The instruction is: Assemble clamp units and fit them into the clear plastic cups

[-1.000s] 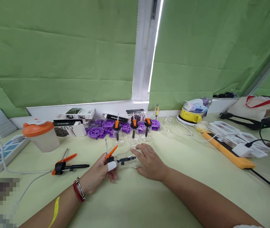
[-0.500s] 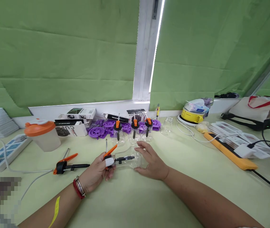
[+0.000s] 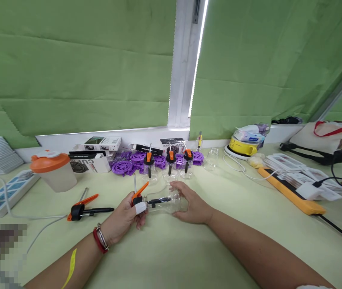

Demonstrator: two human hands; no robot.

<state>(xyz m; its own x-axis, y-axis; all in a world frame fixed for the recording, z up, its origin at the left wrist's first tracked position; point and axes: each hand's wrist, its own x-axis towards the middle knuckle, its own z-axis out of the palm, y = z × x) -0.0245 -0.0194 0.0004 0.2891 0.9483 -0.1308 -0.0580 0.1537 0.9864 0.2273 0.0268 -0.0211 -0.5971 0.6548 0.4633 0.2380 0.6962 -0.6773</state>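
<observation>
A clear glass bottle lies sideways just above the pale green table, held between both hands. My left hand, one finger wrapped in white tape, grips the black and orange pump top at the bottle's neck. My right hand cups the bottle's base from the right. The black dip tube runs inside the bottle. Three assembled bottles with orange and black tops stand upright just beyond my hands.
A loose orange and black pump top lies to the left. Behind stand an orange-lidded cup, purple plastic discs, small boxes and a power strip. To the right lie a yellow device, an orange bar and cables.
My right hand turned from lying flat over the bottle to cupping its base, and the bottle rose slightly off the table. My left hand kept its hold on the pump top.
</observation>
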